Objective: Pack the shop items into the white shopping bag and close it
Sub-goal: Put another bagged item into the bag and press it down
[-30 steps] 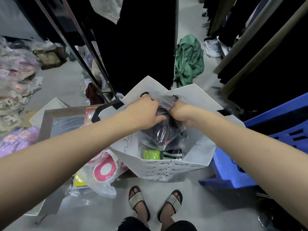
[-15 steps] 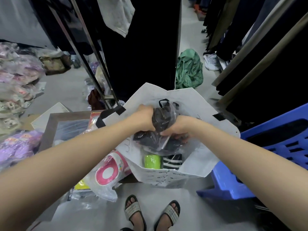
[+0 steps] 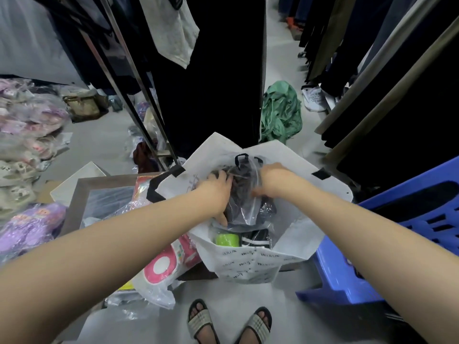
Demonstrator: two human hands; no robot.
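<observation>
1. Hands: left hand and right hand grip a clear packet, pressing it into the white bag.
2. Below them, packed items show.
3. Bag gapes; closing remains.

Grey floor: white shopping bag, green cloth.
</observation>
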